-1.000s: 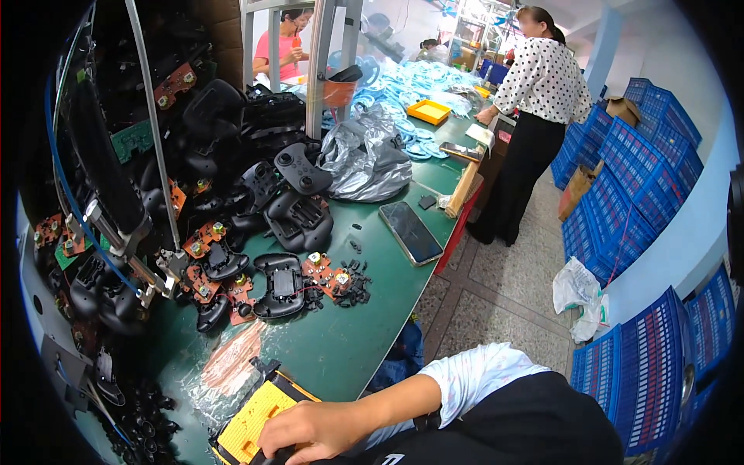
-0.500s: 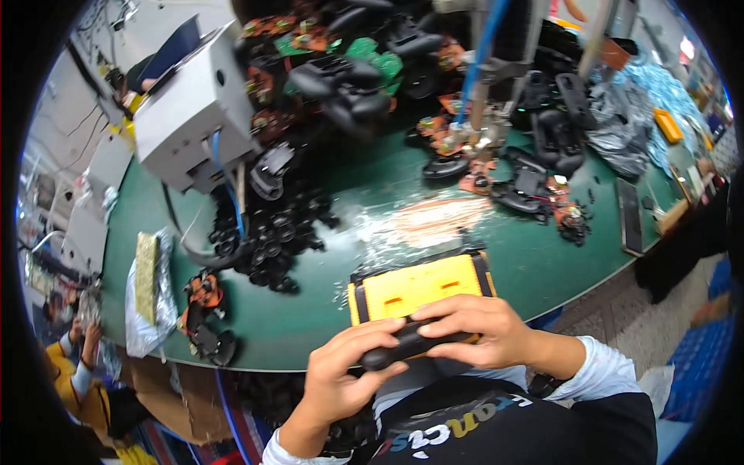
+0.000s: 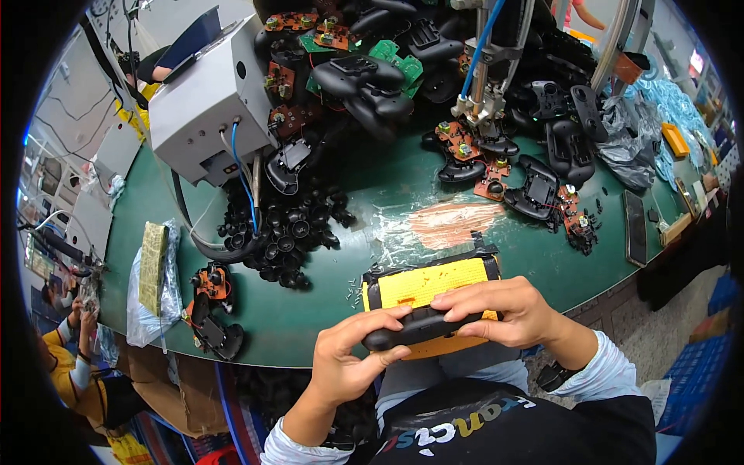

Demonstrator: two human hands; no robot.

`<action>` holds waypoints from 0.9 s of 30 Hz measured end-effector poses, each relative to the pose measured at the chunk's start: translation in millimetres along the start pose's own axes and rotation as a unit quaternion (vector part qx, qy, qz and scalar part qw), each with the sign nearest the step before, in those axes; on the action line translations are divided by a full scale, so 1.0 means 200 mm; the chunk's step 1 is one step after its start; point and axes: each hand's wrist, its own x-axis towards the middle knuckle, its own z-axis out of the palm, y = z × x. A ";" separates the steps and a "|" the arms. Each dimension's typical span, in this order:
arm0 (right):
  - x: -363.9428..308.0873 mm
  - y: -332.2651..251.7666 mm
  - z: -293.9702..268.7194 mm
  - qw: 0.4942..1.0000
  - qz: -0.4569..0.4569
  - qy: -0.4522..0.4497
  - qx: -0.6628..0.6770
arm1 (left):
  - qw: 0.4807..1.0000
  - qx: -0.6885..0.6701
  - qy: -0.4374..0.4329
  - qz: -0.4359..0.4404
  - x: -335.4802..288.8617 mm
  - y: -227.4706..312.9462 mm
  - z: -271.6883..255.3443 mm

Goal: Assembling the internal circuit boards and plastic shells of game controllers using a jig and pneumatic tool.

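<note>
A black game controller is held level at the near edge of the table, over a yellow padded block with black edging. My left hand grips its left end, thumb on the near side and fingers over the top. At the other end, the fingers of my right hand lie across the top, with the thumb beneath. Both hands are closed on the controller, and its underside is hidden. Small screws lie scattered left of the block.
Black thumbstick caps are heaped beside a grey machine box. Controller shells and orange circuit boards lie around a metal press column. An opened controller sits at left; a phone at right.
The view has shifted slightly and sharpened. Both hands keep their grip on the controller, which sits a little farther up over the yellow block.
</note>
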 end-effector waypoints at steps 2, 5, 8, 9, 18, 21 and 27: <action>0.01 -0.02 0.00 1.000 0.006 0.009 0.001 | 1.000 -0.019 0.004 -0.005 0.01 -0.01 0.00; 0.08 -0.02 -0.06 0.999 0.027 0.010 0.013 | 0.999 -0.040 0.015 -0.012 0.08 -0.01 0.00; 0.12 -0.04 -0.15 0.999 -0.016 0.032 -0.030 | 0.997 0.002 -0.011 0.073 0.23 0.02 0.01; 0.11 -0.03 -0.17 0.999 -0.017 0.030 -0.030 | 0.997 0.002 -0.008 0.074 0.23 0.00 0.02; -0.26 0.03 -0.04 0.953 -0.062 -0.066 -0.289 | 0.940 0.236 -0.144 0.200 0.03 -0.05 0.08; -0.22 0.04 -0.02 0.948 -0.076 -0.058 -0.304 | 0.952 0.223 -0.130 0.165 0.04 -0.06 0.12; -0.22 0.05 -0.03 0.936 -0.105 -0.059 -0.331 | 0.923 0.342 -0.147 0.100 0.14 -0.04 0.24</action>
